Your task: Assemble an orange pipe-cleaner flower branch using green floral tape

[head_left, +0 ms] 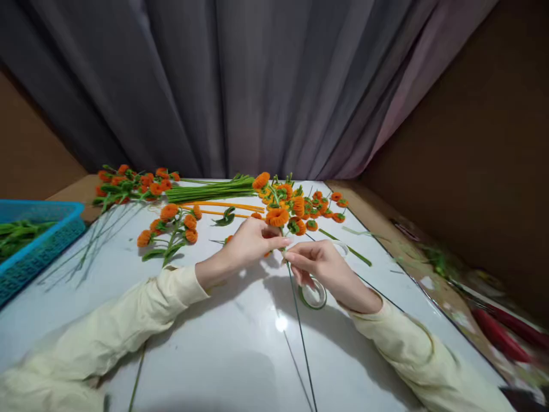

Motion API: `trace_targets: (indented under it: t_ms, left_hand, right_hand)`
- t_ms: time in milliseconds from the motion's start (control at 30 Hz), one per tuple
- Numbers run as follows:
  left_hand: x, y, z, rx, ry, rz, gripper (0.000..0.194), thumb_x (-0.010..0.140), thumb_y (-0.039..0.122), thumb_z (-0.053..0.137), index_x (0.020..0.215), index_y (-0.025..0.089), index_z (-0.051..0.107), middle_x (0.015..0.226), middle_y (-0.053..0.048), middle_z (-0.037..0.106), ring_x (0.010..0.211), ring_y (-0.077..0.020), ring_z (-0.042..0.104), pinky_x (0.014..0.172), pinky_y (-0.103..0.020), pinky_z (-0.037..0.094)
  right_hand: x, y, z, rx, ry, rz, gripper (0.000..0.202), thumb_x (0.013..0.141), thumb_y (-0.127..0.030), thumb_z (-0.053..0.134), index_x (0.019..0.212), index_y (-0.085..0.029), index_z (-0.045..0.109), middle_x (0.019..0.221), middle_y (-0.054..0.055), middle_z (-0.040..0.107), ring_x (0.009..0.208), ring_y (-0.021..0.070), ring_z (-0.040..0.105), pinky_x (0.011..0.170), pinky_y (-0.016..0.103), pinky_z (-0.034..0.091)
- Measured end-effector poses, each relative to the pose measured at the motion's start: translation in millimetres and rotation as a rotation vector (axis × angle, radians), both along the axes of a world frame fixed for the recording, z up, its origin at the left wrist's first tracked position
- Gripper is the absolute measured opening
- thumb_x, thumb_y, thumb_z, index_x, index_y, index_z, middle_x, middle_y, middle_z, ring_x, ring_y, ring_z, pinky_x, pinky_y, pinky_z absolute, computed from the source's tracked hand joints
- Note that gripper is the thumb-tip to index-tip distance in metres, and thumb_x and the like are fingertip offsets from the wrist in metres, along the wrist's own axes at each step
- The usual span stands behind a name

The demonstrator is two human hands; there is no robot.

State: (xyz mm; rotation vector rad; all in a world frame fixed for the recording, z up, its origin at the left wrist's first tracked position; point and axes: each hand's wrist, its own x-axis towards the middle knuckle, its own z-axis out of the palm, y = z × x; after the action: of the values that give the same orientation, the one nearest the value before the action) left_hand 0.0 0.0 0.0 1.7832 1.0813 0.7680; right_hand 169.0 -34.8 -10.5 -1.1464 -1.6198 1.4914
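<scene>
At the middle of the table my left hand [257,240] pinches the stem of an orange fuzzy flower spray [277,217], just below its blooms. Close beside it, my right hand [319,260] is closed, thumb and fingertips together on the same stem. The long thin dark-green stem [300,326] runs from the fingertips down toward me. A roll of green tape [314,293] stands under my right hand; whether its tape reaches the fingers is hidden. Another white-ringed roll [342,248] shows partly behind that hand.
Another orange flower spray [174,229] lies left, with more flowers [137,184] behind it. Green fuzzy stems [210,191] and orange ones [227,205] lie at the back. A blue basket [64,229] holds green pieces. Red-handled pliers [500,335] lie right, beyond the table edge.
</scene>
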Motion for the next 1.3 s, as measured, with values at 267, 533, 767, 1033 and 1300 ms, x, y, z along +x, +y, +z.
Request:
trace_targets:
  t_ms: [267, 533, 767, 1033, 1300]
  left_hand:
    - [0.6, -4.4, -7.9, -0.045, -0.167, 0.016, 0.029, 0.070, 0.039, 0.066, 0.057, 0.014, 0.060, 0.053, 0.003, 0.048, 0.053, -0.0097, 0.040, 0.052, -0.023, 0.030]
    - [5.0, -7.5, -0.9, -0.202, -0.365, -0.138, 0.036, 0.064, 0.039, 0.076, 0.050, 0.015, 0.053, 0.050, 0.004, 0.046, 0.049, -0.0083, 0.037, 0.049, -0.023, 0.028]
    - [3.7, -1.4, -2.9, -0.140, -0.327, -0.074, 0.034, 0.069, 0.041, 0.073, 0.053, 0.015, 0.056, 0.055, 0.003, 0.048, 0.054, -0.0091, 0.040, 0.054, -0.023, 0.031]
    - [-1.6, -7.6, -6.3, -0.060, -0.135, 0.161, 0.024, 0.071, 0.038, 0.071, 0.085, 0.019, 0.070, 0.081, -0.003, 0.066, 0.061, -0.0137, 0.050, 0.055, -0.026, 0.036]
    - [-7.9, -14.3, -14.1, 0.383, -0.017, 0.264, 0.014, 0.076, 0.033, 0.066, 0.069, 0.022, 0.071, 0.075, -0.003, 0.069, 0.083, -0.0218, 0.055, 0.073, -0.032, 0.041]
  right_hand:
    - [10.3, 17.7, -21.0, -0.238, 0.302, 0.195, 0.026, 0.075, -0.033, 0.071, 0.065, -0.010, 0.066, 0.041, -0.003, 0.052, 0.033, 0.0045, 0.040, 0.036, 0.018, 0.029]
    - [9.6, 18.8, -33.0, -0.237, 0.496, 0.312, 0.026, 0.072, -0.034, 0.073, 0.063, -0.010, 0.067, 0.037, -0.003, 0.051, 0.030, 0.0056, 0.041, 0.037, 0.019, 0.031]
    - [11.9, 18.4, -22.4, -0.134, 0.487, 0.189, 0.018, 0.075, -0.026, 0.066, 0.067, -0.011, 0.070, 0.034, -0.004, 0.052, 0.026, 0.0047, 0.038, 0.032, 0.018, 0.022]
    - [9.7, 17.0, -12.9, -0.021, 0.332, 0.011, 0.017, 0.073, -0.027, 0.069, 0.066, -0.011, 0.067, 0.037, -0.005, 0.054, 0.030, 0.0051, 0.043, 0.033, 0.017, 0.029]
    - [8.8, 12.7, 11.8, 0.193, -0.035, -0.128, 0.022, 0.076, -0.027, 0.061, 0.058, -0.014, 0.060, 0.041, -0.001, 0.059, 0.032, 0.0071, 0.046, 0.033, 0.017, 0.030]
